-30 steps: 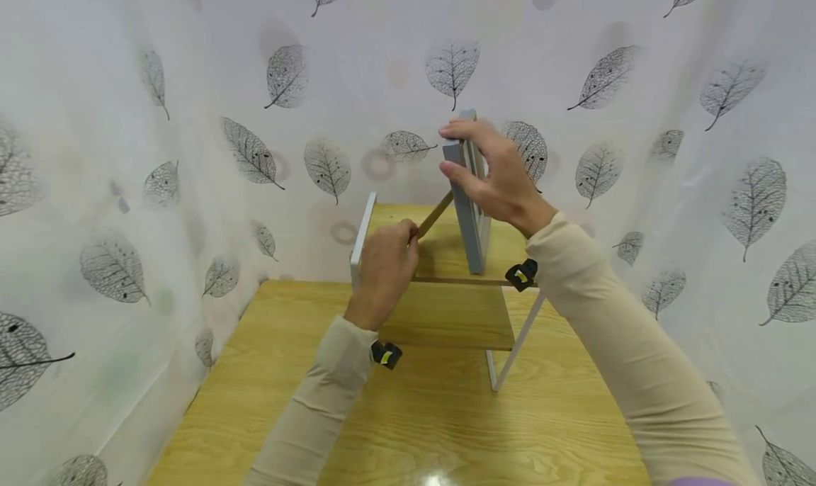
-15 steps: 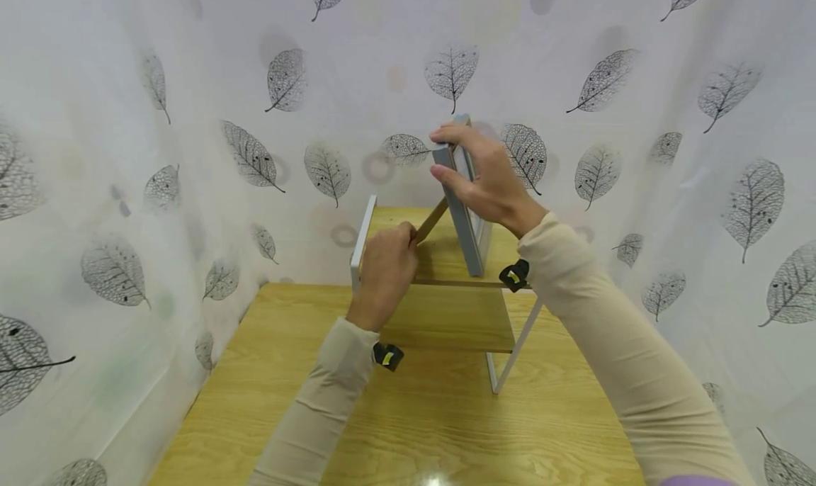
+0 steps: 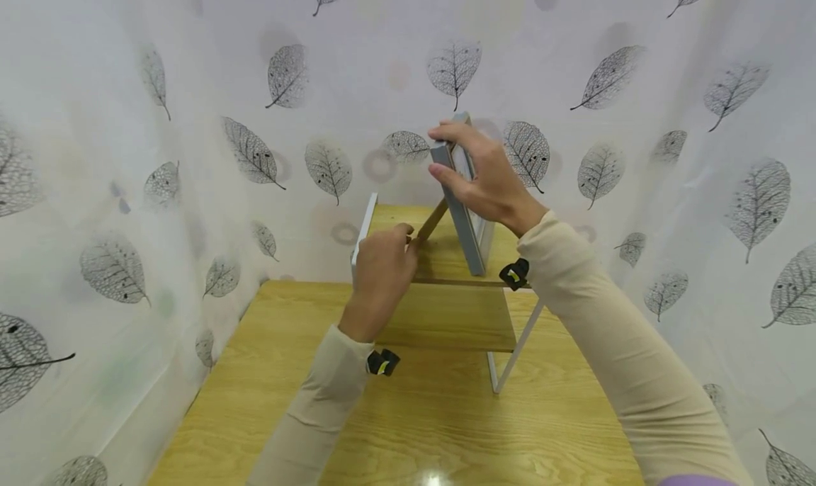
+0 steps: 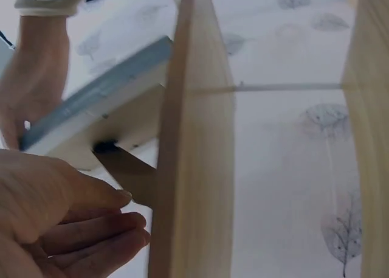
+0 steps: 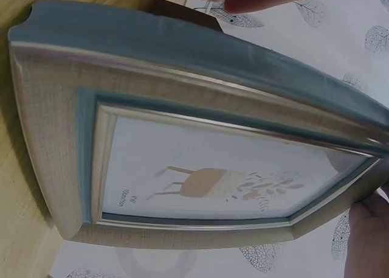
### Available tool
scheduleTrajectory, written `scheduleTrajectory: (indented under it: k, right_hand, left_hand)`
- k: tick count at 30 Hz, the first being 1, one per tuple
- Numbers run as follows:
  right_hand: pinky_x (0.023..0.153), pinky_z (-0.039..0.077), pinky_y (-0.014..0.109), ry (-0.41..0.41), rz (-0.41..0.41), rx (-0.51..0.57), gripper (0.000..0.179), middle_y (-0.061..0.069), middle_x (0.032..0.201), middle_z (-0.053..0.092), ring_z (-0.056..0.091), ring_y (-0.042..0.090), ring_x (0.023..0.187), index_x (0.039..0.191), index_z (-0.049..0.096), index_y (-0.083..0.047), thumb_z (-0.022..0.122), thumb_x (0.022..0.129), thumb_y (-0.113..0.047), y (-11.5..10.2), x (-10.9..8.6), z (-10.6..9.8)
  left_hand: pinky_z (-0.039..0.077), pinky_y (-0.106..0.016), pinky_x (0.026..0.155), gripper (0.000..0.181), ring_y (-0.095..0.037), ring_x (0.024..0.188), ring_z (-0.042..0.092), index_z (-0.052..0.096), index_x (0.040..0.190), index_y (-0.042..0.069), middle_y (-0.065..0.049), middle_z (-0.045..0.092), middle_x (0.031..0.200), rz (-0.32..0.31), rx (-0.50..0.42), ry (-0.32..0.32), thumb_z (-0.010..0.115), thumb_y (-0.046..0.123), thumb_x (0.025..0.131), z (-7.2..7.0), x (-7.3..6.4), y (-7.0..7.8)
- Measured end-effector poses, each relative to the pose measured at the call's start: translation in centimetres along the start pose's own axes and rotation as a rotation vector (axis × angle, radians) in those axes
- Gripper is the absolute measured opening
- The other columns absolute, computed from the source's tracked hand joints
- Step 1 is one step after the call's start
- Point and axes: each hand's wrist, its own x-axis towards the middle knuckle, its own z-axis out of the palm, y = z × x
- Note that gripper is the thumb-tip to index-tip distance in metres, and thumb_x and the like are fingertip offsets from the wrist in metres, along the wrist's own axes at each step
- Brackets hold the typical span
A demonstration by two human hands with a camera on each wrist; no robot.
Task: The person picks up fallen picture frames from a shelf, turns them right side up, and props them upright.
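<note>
A grey-blue picture frame (image 3: 465,224) stands tilted on the upper board (image 3: 389,219) of a small shelf. My right hand (image 3: 494,181) grips its top edge, thumb on the back side and fingers over the top. In the right wrist view the picture frame (image 5: 48,107) shows a print of an animal with plants. A brown support leg (image 3: 433,220) slants from the frame's back down to the board. My left hand (image 3: 382,270) is beside the leg's lower end; in the left wrist view its thumb and fingers lie apart near the leg (image 4: 134,177).
The two-tier shelf has wooden boards, including a lower board (image 3: 446,316), and white metal legs (image 3: 519,341). It stands on a wood-grain table (image 3: 414,415). A leaf-printed curtain (image 3: 382,61) hangs behind and at the sides.
The frame's top has tipped slightly left with my right hand. My left hand, earlier pinching the support leg, has shifted slightly down and its fingers have loosened from it.
</note>
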Motion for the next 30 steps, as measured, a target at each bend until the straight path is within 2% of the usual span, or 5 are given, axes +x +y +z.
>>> scheduleTrajectory:
  k: [3, 6, 13, 23, 30]
  right_hand:
    - [0.118, 0.032, 0.036, -0.003, 0.006, -0.001, 0.042, 0.023, 0.135, 0.061, 0.048, 0.038, 0.136, 0.130, 0.060, 0.008, 0.072, 0.091, -0.003, 0.0, 0.0, -0.3]
    - [0.117, 0.032, 0.037, -0.003, 0.001, -0.006, 0.043, 0.023, 0.134, 0.061, 0.048, 0.039, 0.136, 0.131, 0.060, 0.008, 0.071, 0.091, -0.003, 0.0, 0.1, -0.4]
    - [0.112, 0.039, 0.037, 0.002, -0.001, -0.010, 0.040, 0.019, 0.131, 0.064, 0.055, 0.032, 0.128, 0.130, 0.061, 0.007, 0.071, 0.093, -0.006, -0.2, 0.4, -0.2]
    - [0.107, 0.042, 0.037, 0.024, -0.009, 0.008, 0.040, 0.021, 0.126, 0.065, 0.059, 0.031, 0.117, 0.127, 0.061, 0.008, 0.073, 0.090, -0.002, -0.1, 0.1, 0.1]
    - [0.109, 0.041, 0.037, 0.007, 0.000, 0.004, 0.041, 0.021, 0.129, 0.064, 0.058, 0.031, 0.120, 0.129, 0.060, 0.008, 0.072, 0.092, -0.004, -0.1, 0.0, 0.2]
  left_hand:
    - [0.057, -0.035, 0.056, 0.012, -0.022, 0.063, 0.070, 0.077, 0.100, 0.000, -0.010, 0.076, 0.081, 0.074, -0.085, 0.048, 0.074, 0.010, 0.092, -0.5, -0.2, 0.9]
    - [0.056, -0.028, 0.055, 0.013, -0.017, 0.061, 0.069, 0.078, 0.098, -0.001, -0.009, 0.075, 0.078, 0.115, -0.208, 0.036, 0.071, 0.009, 0.095, -0.8, -0.4, 2.1]
    - [0.059, -0.029, 0.070, 0.027, -0.011, 0.071, 0.074, 0.076, 0.105, -0.001, -0.006, 0.078, 0.085, 0.063, -0.362, -0.042, 0.071, 0.024, 0.097, -0.5, -0.2, 3.8]
    - [0.055, -0.028, 0.061, 0.028, -0.010, 0.061, 0.070, 0.078, 0.085, 0.005, -0.003, 0.075, 0.072, 0.062, -0.309, 0.042, 0.078, 0.033, 0.091, 0.8, 1.0, 4.4]
    - [0.053, -0.031, 0.060, 0.028, -0.010, 0.058, 0.068, 0.073, 0.080, 0.006, -0.001, 0.074, 0.070, 0.061, -0.258, 0.070, 0.078, 0.032, 0.090, 1.5, 1.2, 4.5]
